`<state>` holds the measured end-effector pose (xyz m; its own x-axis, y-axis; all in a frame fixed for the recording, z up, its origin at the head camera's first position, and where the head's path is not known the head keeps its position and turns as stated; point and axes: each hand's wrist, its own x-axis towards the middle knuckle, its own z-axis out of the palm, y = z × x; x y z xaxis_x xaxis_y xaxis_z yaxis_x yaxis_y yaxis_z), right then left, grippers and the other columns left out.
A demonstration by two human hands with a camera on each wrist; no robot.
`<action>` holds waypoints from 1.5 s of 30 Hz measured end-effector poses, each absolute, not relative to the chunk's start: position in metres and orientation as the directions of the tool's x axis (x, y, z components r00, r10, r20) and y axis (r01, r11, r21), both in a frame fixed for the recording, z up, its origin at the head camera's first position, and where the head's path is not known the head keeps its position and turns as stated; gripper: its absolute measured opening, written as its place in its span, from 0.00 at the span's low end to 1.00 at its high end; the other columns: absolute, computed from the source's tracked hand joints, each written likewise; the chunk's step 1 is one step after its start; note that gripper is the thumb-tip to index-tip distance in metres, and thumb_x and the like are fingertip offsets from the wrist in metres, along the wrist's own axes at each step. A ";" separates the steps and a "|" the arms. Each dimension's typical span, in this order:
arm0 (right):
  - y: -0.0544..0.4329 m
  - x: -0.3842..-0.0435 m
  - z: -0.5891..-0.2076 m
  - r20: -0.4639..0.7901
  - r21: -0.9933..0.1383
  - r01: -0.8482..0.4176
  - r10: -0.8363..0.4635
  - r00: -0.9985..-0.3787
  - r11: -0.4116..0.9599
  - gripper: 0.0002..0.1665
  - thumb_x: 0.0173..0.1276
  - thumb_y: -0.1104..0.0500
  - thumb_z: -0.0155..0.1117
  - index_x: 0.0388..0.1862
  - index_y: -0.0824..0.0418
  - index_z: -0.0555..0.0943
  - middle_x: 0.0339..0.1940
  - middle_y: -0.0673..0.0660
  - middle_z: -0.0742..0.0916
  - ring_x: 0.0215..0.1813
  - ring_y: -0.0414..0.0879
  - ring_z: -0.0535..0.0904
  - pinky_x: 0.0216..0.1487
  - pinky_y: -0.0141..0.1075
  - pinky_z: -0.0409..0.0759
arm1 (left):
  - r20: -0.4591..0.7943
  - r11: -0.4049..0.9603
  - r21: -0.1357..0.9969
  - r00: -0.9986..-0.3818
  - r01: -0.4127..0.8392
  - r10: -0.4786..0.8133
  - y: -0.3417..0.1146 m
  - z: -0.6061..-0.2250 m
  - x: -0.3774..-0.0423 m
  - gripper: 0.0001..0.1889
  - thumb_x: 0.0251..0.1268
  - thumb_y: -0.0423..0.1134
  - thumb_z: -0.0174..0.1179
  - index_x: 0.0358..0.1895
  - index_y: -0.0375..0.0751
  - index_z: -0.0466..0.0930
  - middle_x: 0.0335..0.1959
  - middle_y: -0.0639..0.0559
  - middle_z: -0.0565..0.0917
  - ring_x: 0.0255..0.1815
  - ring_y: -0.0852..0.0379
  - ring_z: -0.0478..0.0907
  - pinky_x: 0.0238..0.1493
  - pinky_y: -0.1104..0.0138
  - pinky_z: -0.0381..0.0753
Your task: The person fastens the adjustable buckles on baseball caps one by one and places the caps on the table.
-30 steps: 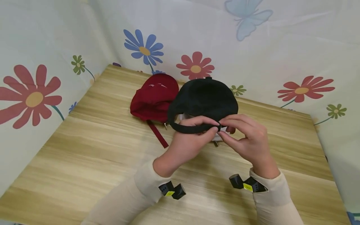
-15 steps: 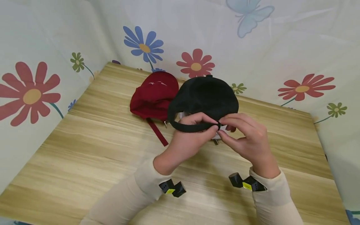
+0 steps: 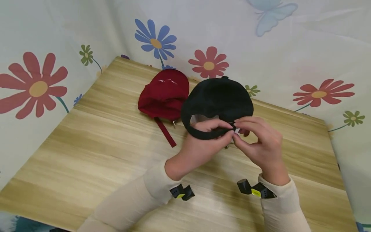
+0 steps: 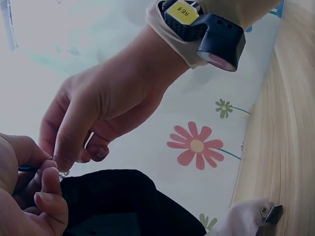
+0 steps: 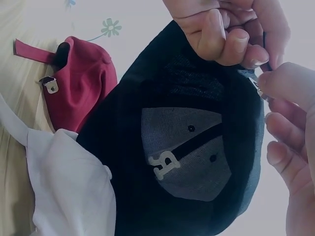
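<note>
A black cap (image 3: 218,98) is held up over the table, its back opening facing me. My left hand (image 3: 198,146) pinches the cap's back strap (image 3: 200,133) between thumb and index finger. From the other side, my right hand (image 3: 265,141) pinches the cap's back edge at a small metal buckle (image 5: 259,88), beside the left fingertips. The fingers hide most of the buckle and the strap's tip. In the right wrist view, the inside of the crown shows a grey panel with a pale letter (image 5: 164,164).
A red cap (image 3: 166,95) lies on the wooden table (image 3: 95,145), its strap (image 3: 165,132) loose toward me. Behind the black cap, a white cap (image 5: 69,182) is mostly hidden in the head view. Flower-printed cloth walls (image 3: 249,54) stand along the table's edges.
The black cap has tilted a little, and its back opening shows wider above the strap. Both hands keep their pinch at the buckle. The whole head view has shifted slightly.
</note>
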<state>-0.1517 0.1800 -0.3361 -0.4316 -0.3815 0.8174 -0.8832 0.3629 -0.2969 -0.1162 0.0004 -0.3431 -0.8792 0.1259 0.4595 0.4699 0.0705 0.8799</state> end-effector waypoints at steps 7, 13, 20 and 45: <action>0.178 -0.153 -0.337 0.828 -0.364 -0.885 -0.333 -0.450 0.291 0.22 0.63 0.50 0.68 0.32 0.72 0.84 0.32 0.66 0.85 0.28 0.44 0.73 0.35 0.25 0.72 | 0.477 0.107 0.863 -0.867 0.493 0.145 0.000 -0.343 -0.116 0.09 0.62 0.34 0.65 0.44 0.38 0.85 0.32 0.51 0.86 0.30 0.66 0.77 0.37 0.75 0.80; 0.176 -0.153 -0.336 0.826 -0.450 -0.878 -0.299 -0.478 0.160 0.22 0.60 0.55 0.72 0.31 0.77 0.82 0.31 0.68 0.83 0.30 0.43 0.74 0.35 0.25 0.73 | 0.475 0.112 0.861 -0.864 0.496 0.169 -0.003 -0.343 -0.116 0.10 0.64 0.34 0.63 0.46 0.39 0.85 0.35 0.51 0.87 0.32 0.66 0.78 0.39 0.77 0.80; 0.176 -0.150 -0.335 0.814 -0.493 -0.861 -0.283 -0.508 0.130 0.22 0.58 0.58 0.74 0.31 0.79 0.81 0.33 0.67 0.84 0.30 0.42 0.75 0.36 0.24 0.75 | 0.415 0.069 0.896 -0.884 0.438 0.217 -0.004 -0.342 -0.118 0.11 0.65 0.35 0.62 0.49 0.40 0.84 0.33 0.51 0.86 0.32 0.66 0.77 0.38 0.76 0.80; 0.170 -0.149 -0.330 0.818 -0.475 -0.858 -0.259 -0.513 0.198 0.24 0.58 0.53 0.74 0.31 0.77 0.82 0.31 0.68 0.85 0.28 0.41 0.75 0.35 0.22 0.74 | 0.210 -0.202 0.966 -0.942 0.160 0.260 -0.005 -0.340 -0.120 0.13 0.68 0.32 0.57 0.53 0.35 0.81 0.29 0.40 0.81 0.25 0.57 0.77 0.32 0.70 0.83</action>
